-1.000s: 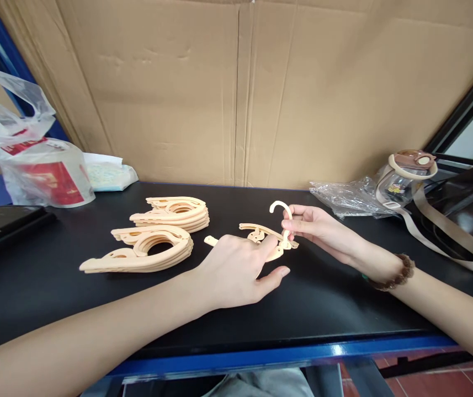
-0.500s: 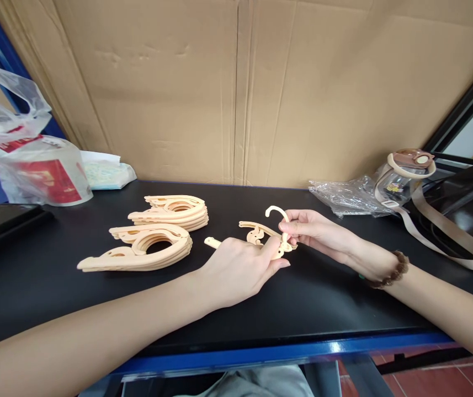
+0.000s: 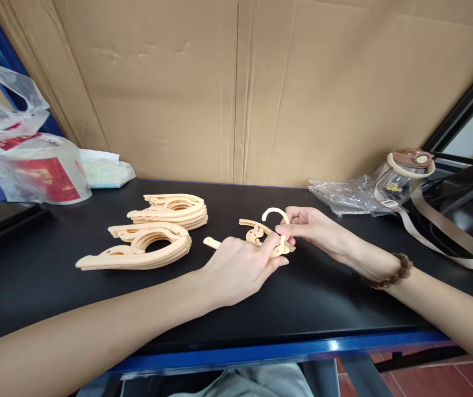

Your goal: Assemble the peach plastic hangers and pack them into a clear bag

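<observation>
A cream plastic folding hanger [image 3: 256,233] lies on the black table [image 3: 54,298] between my hands, its hook curving upward. My left hand [image 3: 240,270] rests over the hanger's body, thumb and forefinger pinching it near the hook's base. My right hand [image 3: 308,229] comes in from the right and pinches the hook's stem with closed fingers; a bead bracelet [image 3: 393,273] is on that wrist. Two stacks of folded hangers of the same kind lie to the left, one nearer [image 3: 137,251] and one farther [image 3: 172,209].
A cardboard sheet [image 3: 236,88] walls the table's back. At far left sit a plastic bag with a red-labelled pack [image 3: 33,171], a tissue pack [image 3: 104,171] and a dark device [image 3: 0,218]. At right lie crumpled plastic [image 3: 344,196], a strapped bottle [image 3: 404,173] and a black bag [image 3: 463,215].
My left hand has closed from loosely spread fingers into a pinch on the hanger. The hook has tilted slightly left under my right hand.
</observation>
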Motion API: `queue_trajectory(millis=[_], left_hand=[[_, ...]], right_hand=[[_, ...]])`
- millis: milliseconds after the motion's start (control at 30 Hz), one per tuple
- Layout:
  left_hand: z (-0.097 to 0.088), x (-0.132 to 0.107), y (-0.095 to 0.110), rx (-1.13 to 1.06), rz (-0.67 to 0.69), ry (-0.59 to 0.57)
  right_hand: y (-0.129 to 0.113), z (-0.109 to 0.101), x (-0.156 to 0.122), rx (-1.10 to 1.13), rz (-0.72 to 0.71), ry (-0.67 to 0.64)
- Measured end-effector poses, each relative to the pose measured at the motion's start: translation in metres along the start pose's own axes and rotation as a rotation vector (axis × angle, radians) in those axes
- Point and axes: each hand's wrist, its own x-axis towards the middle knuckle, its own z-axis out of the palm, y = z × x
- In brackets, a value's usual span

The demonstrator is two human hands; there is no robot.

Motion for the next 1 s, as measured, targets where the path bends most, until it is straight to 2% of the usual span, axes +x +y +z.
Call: queue_trajectory(millis=[300, 500, 600, 700, 800, 1000], left_hand=[[0.001, 0.002, 0.0, 0.053, -0.049, 0.028], [-0.017, 0.003, -0.002, 0.012, -0.223, 0.057], [-0.028, 0.001, -0.006, -0.2, -0.288, 0.066], [-0.032, -0.001, -0.011, -0.486, -0.278, 0.075], [-0.031, -0.001, -0.013, -0.769, -0.28, 0.056], [-0.03, 0.002, -0.011, -1.286, -0.377, -0.117]], right_hand=[[-0.007, 0.007, -0.001, -0.115, -0.096, 0.184], [-0.009, 0.002, -0.002, -0.323, -0.225, 0.231], [-0.006, -0.01, -0.002, -0.622, -0.283, 0.165], [-0.003, -0.022, -0.002, -1.012, -0.39, -0.017], [-0.003, -0.025, -0.004, -1.195, -0.442, -0.161], [-0.004, -0.028, -0.004, -1.413, -0.485, -0.097]])
